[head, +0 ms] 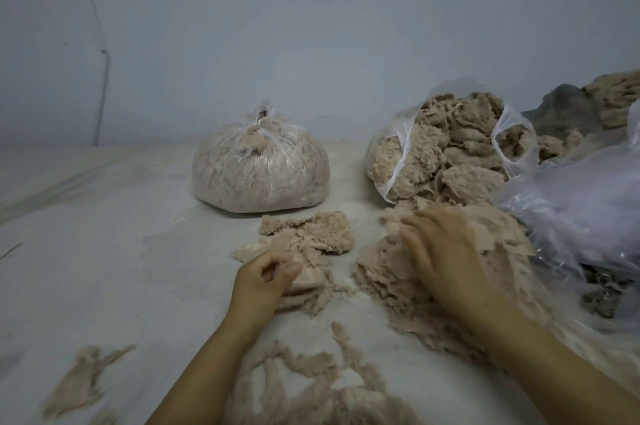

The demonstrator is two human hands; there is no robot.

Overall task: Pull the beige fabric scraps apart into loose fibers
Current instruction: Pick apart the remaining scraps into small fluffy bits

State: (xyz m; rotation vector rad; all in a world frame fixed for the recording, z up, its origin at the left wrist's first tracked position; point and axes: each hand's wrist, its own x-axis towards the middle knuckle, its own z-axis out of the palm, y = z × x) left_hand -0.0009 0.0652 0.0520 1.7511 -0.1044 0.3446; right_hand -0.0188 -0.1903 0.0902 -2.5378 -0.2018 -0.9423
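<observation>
Down on the pale floor [104,234], both bare hands work among beige fabric scraps. The left hand [263,281] has its fingers curled in, pinching the edge of a small scrap [304,281] that lies flat beneath it. Just beyond that lies a little clump of torn pieces [311,234]. The right hand [440,251] is blurred; its fingers are spread and loosely bent, pressing down on top of a larger heap of scraps [415,289], and I cannot tell whether they actually close around anything.

Nearer the camera, loose ropy fibers [311,376] trail across the floor between the forearms, and another frayed tuft [83,379] lies well apart at the lower left.

Against the grey wall [311,26], a tied clear bag [259,168] sits packed with fluffy fiber. Beside it to the right, an open bag [443,151] lies tipped toward the hands, with chunky scraps spilling from its mouth. A crumpled plastic sheet [581,217] bunches at the right edge.
</observation>
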